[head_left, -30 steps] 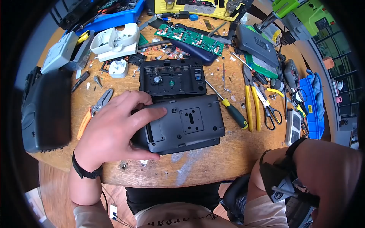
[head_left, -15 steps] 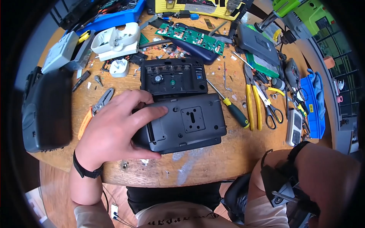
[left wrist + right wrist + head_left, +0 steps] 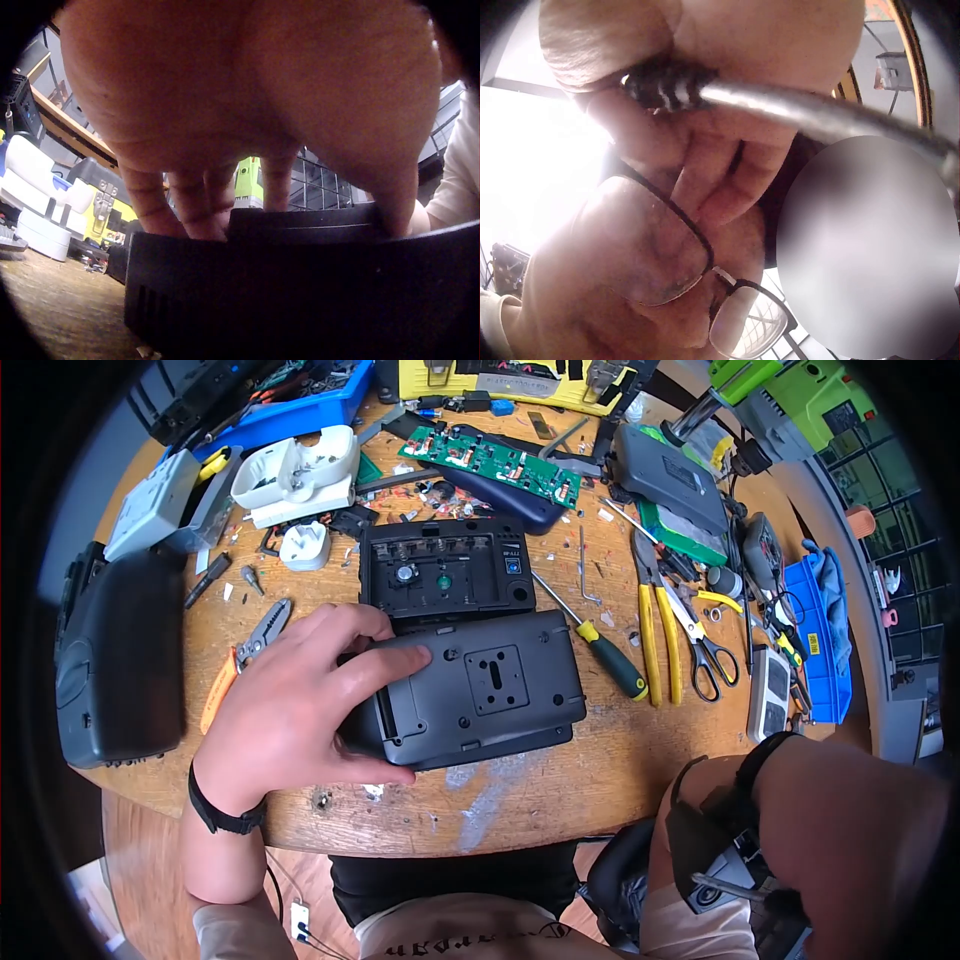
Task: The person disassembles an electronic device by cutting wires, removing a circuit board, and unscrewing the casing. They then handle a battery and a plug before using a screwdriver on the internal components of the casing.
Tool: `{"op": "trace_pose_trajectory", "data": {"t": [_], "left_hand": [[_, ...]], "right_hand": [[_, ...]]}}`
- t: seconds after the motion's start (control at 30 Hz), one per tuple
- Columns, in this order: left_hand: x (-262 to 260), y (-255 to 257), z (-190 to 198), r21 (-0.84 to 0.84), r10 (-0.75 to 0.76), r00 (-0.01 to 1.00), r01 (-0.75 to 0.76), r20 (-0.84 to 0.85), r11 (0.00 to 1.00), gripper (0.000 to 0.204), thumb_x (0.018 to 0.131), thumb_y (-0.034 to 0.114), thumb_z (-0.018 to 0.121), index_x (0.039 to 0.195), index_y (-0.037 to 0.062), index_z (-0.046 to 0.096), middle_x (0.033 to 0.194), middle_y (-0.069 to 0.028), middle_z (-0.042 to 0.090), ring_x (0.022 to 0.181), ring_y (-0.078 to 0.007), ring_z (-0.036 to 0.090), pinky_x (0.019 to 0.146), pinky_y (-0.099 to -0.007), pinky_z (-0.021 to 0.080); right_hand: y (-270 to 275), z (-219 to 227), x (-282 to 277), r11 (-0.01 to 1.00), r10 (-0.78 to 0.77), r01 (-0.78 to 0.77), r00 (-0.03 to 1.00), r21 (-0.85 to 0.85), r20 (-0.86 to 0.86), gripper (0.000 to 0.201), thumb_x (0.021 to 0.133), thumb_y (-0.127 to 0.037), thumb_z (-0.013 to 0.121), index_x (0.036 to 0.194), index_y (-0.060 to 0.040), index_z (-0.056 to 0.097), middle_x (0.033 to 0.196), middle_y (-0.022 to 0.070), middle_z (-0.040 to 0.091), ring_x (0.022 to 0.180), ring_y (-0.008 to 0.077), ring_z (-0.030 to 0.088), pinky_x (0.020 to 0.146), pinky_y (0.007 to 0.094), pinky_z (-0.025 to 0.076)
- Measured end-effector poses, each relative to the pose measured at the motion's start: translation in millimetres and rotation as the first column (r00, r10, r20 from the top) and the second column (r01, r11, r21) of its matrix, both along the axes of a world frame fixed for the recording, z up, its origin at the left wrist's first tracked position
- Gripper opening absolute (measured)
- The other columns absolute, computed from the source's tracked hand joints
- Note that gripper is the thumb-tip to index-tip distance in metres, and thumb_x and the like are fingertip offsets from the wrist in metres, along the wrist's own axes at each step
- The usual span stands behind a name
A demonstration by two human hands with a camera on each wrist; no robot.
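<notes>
A black plastic casing (image 3: 497, 680) with screw holes and a square recessed patch lies on the bench. My left hand (image 3: 295, 705) grips its left end, thumb along the near edge and a finger on top; in the left wrist view the hand (image 3: 247, 90) arches over the dark casing (image 3: 300, 292). Behind it lies an open black housing (image 3: 445, 570). Raised close to the camera, my right hand (image 3: 850, 840) holds a metal-shafted tool (image 3: 725, 886). The right wrist view shows that hand's (image 3: 705, 112) curled fingers, the shaft (image 3: 795, 109) and eyeglasses (image 3: 750, 315) by a blurred face.
A green-handled screwdriver (image 3: 612, 660), yellow-handled cutters (image 3: 660, 645) and scissors (image 3: 712, 660) lie right of the casing. Wire strippers (image 3: 265, 628) and a large black case (image 3: 125, 660) are on the left. A green circuit board (image 3: 490, 465) lies behind, among scraps.
The head view has shifted slightly. Near the camera, the tool's shaft and my right hand have moved a little left. My left hand keeps its grip on the casing.
</notes>
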State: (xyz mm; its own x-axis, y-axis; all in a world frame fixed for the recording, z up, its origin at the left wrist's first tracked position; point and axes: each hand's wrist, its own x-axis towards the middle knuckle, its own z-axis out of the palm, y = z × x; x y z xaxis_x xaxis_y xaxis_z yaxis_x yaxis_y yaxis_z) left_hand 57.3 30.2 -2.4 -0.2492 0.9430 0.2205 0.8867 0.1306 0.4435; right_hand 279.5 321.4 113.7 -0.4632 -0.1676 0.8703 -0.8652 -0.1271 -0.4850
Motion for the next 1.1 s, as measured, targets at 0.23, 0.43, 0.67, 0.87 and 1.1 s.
{"op": "trace_pose_trajectory", "data": {"t": [0.23,0.43,0.67,0.87,1.1], "left_hand": [[-1,0,0,0.011,-0.011,1.0,0.011,-0.005,1.0,0.088,0.051,0.049,0.097,0.125,0.0108,0.07,0.121,-0.0142,0.058,0.109,-0.0362,0.06,0.094,-0.0435,0.05],[0,1,-1,0.012,-0.008,1.0,0.008,0.001,1.0,0.087,0.051,0.049,0.096,0.125,0.0109,0.07,0.12,-0.0141,0.058,0.11,-0.0364,0.06,0.095,-0.0443,0.05],[0,0,-1,0.013,-0.002,1.0,0.002,-0.007,1.0,0.087,0.052,0.049,0.096,0.125,0.011,0.07,0.12,-0.0137,0.058,0.109,-0.0365,0.06,0.095,-0.0441,0.05],[0,0,-1,0.031,-0.002,1.0,0.003,-0.017,1.0,0.087,0.052,0.049,0.096,0.125,0.0109,0.07,0.12,-0.0141,0.058,0.11,-0.0365,0.06,0.095,-0.044,0.05],[1,1,1,-0.01,0.003,1.0,-0.003,-0.006,1.0,0.088,0.051,0.049,0.096,0.126,0.0106,0.07,0.121,-0.0147,0.058,0.111,-0.0363,0.06,0.095,-0.0436,0.05]], "right_hand": [[2,-7,-8,1.0,-0.011,0.011,1.0,0.012,0.017,0.019,0.086,0.004,0.071,0.088,-0.0074,0.057,0.064,0.0023,0.065,0.059,0.0144,0.068,0.051,0.0272,0.054],[0,-4,-6,1.0,0.004,-0.004,1.0,0.011,0.002,0.018,0.086,0.004,0.071,0.088,-0.0073,0.056,0.064,0.0026,0.065,0.058,0.0146,0.068,0.051,0.0274,0.054],[-6,5,4,1.0,0.027,-0.027,0.999,0.006,-0.024,0.018,0.086,0.004,0.07,0.088,-0.0072,0.056,0.064,0.0028,0.065,0.058,0.0148,0.068,0.051,0.0277,0.054],[-4,-3,-11,1.0,0.01,-0.011,1.0,0.017,0.01,0.018,0.086,0.004,0.07,0.088,-0.0071,0.056,0.064,0.003,0.065,0.058,0.015,0.068,0.05,0.028,0.055],[-3,-4,-12,1.0,0.001,-0.001,1.0,0.023,0.02,0.018,0.087,0.004,0.07,0.088,-0.0069,0.055,0.063,0.0033,0.065,0.057,0.0152,0.068,0.05,0.0283,0.055]]}}
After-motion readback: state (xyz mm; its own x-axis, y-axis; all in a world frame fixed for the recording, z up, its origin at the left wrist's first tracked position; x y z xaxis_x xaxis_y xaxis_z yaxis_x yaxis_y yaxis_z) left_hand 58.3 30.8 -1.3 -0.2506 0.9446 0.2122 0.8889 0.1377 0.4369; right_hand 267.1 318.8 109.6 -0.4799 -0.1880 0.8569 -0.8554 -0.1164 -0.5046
